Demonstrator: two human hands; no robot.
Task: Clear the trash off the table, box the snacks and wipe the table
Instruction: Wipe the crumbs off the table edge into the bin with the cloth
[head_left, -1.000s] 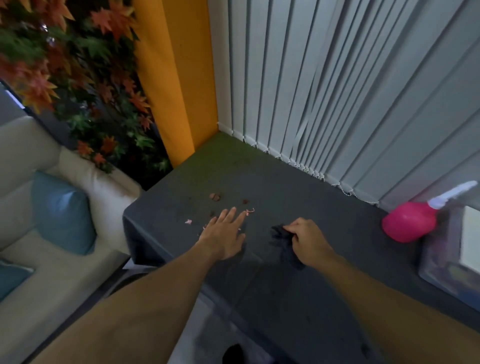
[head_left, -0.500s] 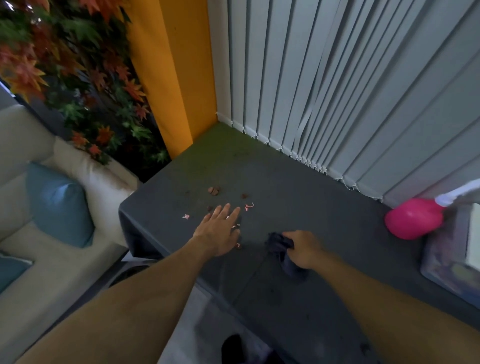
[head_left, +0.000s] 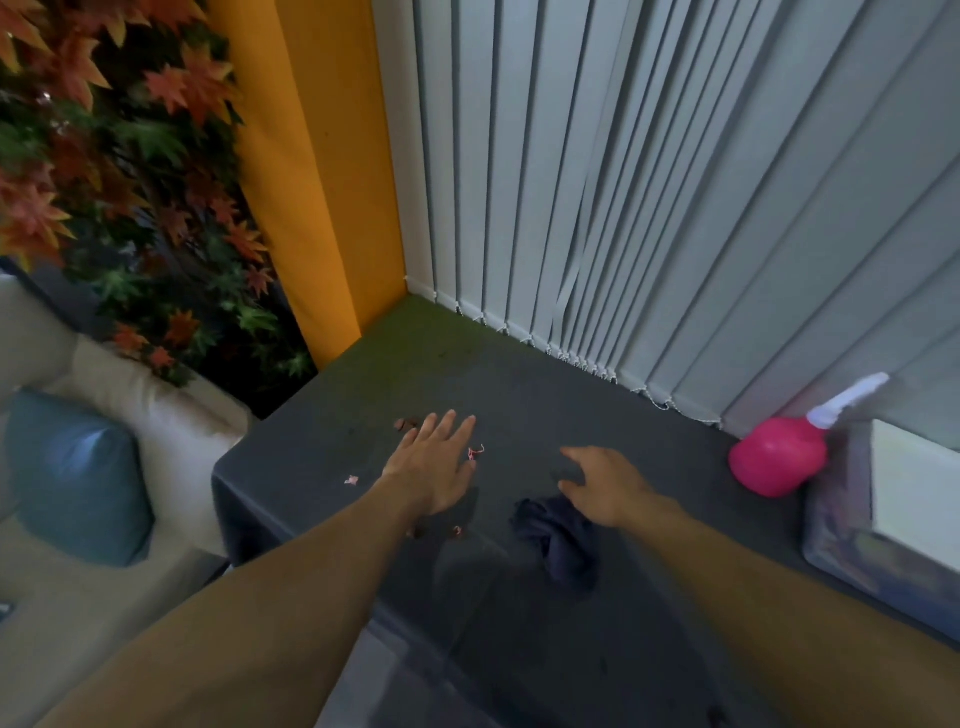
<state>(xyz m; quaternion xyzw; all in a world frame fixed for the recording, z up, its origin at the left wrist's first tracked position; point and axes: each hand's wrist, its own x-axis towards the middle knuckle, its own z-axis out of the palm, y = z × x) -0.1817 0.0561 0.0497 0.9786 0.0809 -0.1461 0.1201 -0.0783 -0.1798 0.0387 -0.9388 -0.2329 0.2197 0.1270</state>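
Two hands out, neither holding anything. On the left hand, fingers straight and slightly fanned, palm down, flat on or just above the dark table; cannot tell which. On the right hand, fingers loose and spread, thumb and forefinger apart in an open curve, closed on nothing.

One cloth, dark blue and crumpled, lying on the table just below the right thumb. Long axis running from the thumb back toward the near table edge, slanting a little rightward. Bunched broad end nearest the thumb, narrower end pointing at the near edge.

Five bits of trash countable, all around the left hand:
- one pink-and-white scrap just right of the left fingers, between the two hands
- a second scrap well left of the knuckles
- one clump of brown crumbs just left of the fingertips
- two tiny bits down by the wrist, too small to identify

Well right of the right fingers, one pink spray bottle, white nozzle pointing up and away to the right. Just beside it, one clear box with something white inside.

Beyond all the fingertips, pale vertical blinds and one orange pillar. Off to the left, red and green leaves, one pale sofa and one blue cushion.
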